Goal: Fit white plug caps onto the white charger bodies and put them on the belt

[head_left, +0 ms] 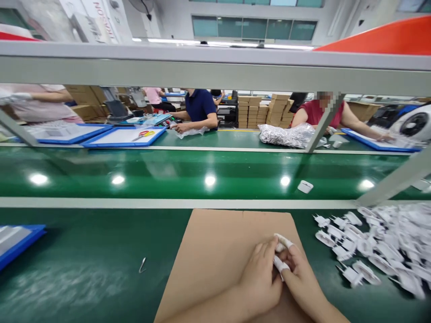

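My left hand [261, 276] and my right hand [299, 276] meet over a brown cardboard sheet [215, 251] on the green bench. Their fingers are pressed together around a small white piece [280, 246] that I cannot name. White finger cots cover two right fingertips. A heap of white plug parts [380, 244] lies just right of the hands.
A small metal clip [142, 264] lies left of the cardboard. A blue tray [15, 242] sits at the left edge. One white part [305, 186] rides the green conveyor [168, 172]. Across the belt, other people work beside blue trays, scissors [144, 133] and silver bags [286, 134].
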`<act>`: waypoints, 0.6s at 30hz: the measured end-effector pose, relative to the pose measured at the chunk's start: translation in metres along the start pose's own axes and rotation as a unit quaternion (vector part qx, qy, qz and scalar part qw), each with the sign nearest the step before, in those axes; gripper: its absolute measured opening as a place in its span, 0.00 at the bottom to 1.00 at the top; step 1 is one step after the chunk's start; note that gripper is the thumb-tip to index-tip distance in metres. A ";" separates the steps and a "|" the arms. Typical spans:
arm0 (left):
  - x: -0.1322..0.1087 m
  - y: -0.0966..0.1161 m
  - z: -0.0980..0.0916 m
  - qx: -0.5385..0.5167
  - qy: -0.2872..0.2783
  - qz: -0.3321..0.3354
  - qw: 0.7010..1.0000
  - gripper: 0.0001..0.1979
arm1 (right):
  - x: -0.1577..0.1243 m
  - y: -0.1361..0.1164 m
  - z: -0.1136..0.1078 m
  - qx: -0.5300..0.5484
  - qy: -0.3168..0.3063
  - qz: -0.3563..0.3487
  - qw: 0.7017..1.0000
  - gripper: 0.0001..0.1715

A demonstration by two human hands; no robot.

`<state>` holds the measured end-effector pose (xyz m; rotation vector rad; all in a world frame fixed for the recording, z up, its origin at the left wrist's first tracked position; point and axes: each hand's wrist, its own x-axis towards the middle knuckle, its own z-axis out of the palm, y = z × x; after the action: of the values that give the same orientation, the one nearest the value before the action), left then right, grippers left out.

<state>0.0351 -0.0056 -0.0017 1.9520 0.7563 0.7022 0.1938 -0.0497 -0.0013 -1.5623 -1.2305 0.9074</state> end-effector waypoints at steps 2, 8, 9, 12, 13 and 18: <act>-0.002 -0.002 0.001 -0.005 0.003 0.001 1.000 0.42 | -0.002 -0.005 0.002 -0.010 -0.004 -0.013 1.000 0.33; -0.005 -0.010 0.000 0.019 0.034 0.027 0.999 0.34 | 0.006 -0.017 -0.006 -0.011 0.006 -0.028 1.000 0.31; -0.005 -0.011 0.000 0.026 0.035 0.030 0.999 0.34 | 0.010 -0.019 -0.013 -0.018 0.037 -0.030 0.999 0.33; -0.005 -0.011 -0.002 0.045 0.031 0.036 0.998 0.33 | 0.021 -0.025 -0.041 -0.120 0.155 -0.034 0.980 0.32; -0.006 -0.010 -0.002 0.050 0.031 0.037 0.998 0.32 | 0.024 -0.027 -0.051 -0.179 0.186 -0.028 0.966 0.31; -0.004 -0.007 -0.003 0.067 0.044 0.030 0.996 0.30 | 0.042 -0.036 -0.081 -0.433 0.184 0.059 0.880 0.28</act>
<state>0.0288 -0.0037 -0.0072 2.0839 0.8195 0.7948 0.2682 -0.0232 0.0573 -2.3901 -1.3351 0.0509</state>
